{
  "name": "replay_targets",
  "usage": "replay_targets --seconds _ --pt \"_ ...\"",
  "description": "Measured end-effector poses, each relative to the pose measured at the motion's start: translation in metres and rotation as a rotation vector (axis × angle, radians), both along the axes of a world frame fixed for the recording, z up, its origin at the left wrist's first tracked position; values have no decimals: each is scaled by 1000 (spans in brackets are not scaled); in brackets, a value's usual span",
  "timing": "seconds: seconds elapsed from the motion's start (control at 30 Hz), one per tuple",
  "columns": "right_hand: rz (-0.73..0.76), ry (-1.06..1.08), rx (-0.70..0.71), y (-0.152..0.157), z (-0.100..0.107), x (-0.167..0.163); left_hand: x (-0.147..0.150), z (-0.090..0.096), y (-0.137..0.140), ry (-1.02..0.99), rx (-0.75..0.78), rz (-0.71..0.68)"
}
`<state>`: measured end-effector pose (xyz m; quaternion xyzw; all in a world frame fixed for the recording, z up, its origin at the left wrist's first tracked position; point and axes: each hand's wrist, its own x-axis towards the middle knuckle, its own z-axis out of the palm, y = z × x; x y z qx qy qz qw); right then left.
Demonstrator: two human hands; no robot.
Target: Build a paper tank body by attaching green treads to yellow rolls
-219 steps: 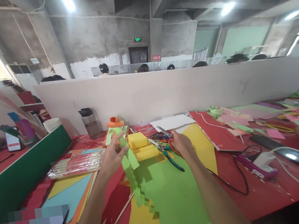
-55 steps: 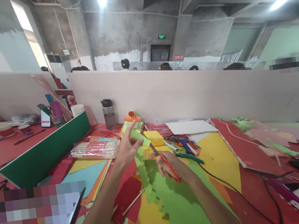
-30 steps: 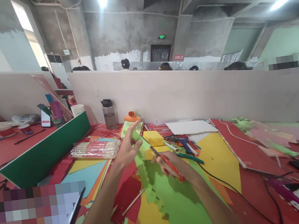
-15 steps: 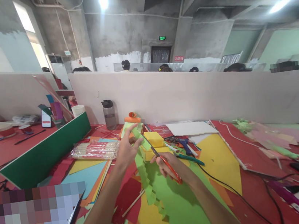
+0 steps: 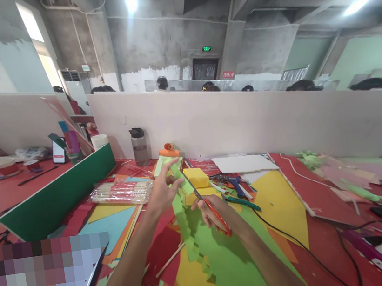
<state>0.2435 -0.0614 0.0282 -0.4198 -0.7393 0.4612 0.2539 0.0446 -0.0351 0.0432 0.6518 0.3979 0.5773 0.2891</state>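
My left hand [image 5: 164, 187] pinches a light green paper strip [image 5: 185, 230] near its upper end, with the index finger stretched along it. The strip hangs down toward me, its right edge cut into a row of zigzag notches. Closed around the red handles of a pair of scissors [image 5: 218, 218] is my right hand [image 5: 211, 209]. The blades point up and left and lie against the strip's edge beside my left fingertips. Beneath both hands lies a large green sheet [image 5: 235, 264]. A yellow paper box [image 5: 196, 178] stands just behind the scissors.
A bag of wooden sticks [image 5: 120, 192] lies left, near a green divider [image 5: 60, 193]. Behind stand a water bottle [image 5: 139, 147] and an orange paper roll [image 5: 169, 153]. To the right are a blue glue gun [image 5: 236, 186], teal-handled pliers [image 5: 244, 203], a black cable and paper scraps.
Both hands keep nearly the same place. The scissors and right hand have shifted very slightly left along the strip's edge.
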Motion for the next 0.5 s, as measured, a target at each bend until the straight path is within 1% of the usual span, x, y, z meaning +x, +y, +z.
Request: replay_targets --seconds 0.17,0.33,0.5 --pt "9 13 -29 -2 6 -1 3 2 -2 -64 30 -25" --pt "28 31 -43 -2 8 -1 2 4 -4 -23 70 57" --pt "18 25 -10 2 -2 -2 0 5 -3 7 82 152"
